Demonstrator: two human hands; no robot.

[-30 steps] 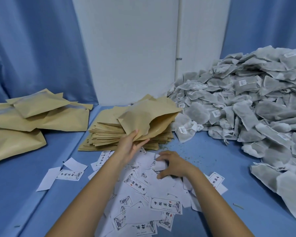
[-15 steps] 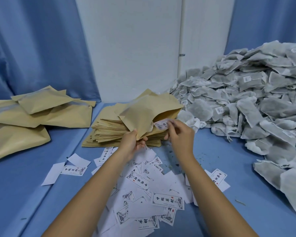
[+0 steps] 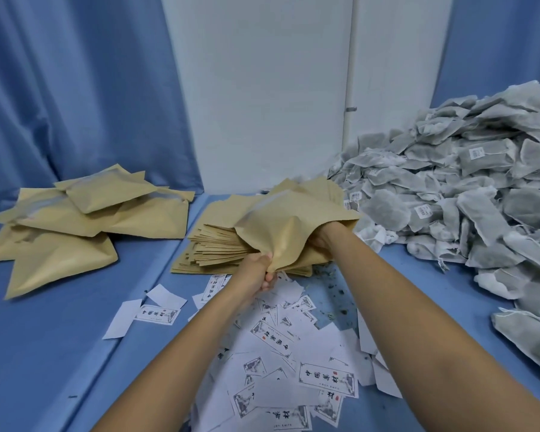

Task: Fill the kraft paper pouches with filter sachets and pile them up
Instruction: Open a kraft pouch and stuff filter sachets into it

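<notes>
My left hand [image 3: 260, 271] grips the lower corner of an open kraft paper pouch [image 3: 281, 227], held tilted above the stack of flat empty pouches [image 3: 211, 249]. My right hand [image 3: 321, 240] is pushed into the pouch's mouth; its fingers are hidden inside, so what they hold cannot be seen. A large heap of grey filter sachets [image 3: 468, 198] lies to the right. Several bulging pouches [image 3: 85, 213] are piled at the left.
White printed label slips [image 3: 278, 338] are scattered over the blue table [image 3: 44, 338] under my forearms, with dark crumbs among them. Blue curtains and a white wall panel [image 3: 262, 88] close off the back.
My right hand picked a label slip off the table, brought it to the pouch's mouth, and has now gone inside the pouch. My left hand kept its grip on the pouch.
</notes>
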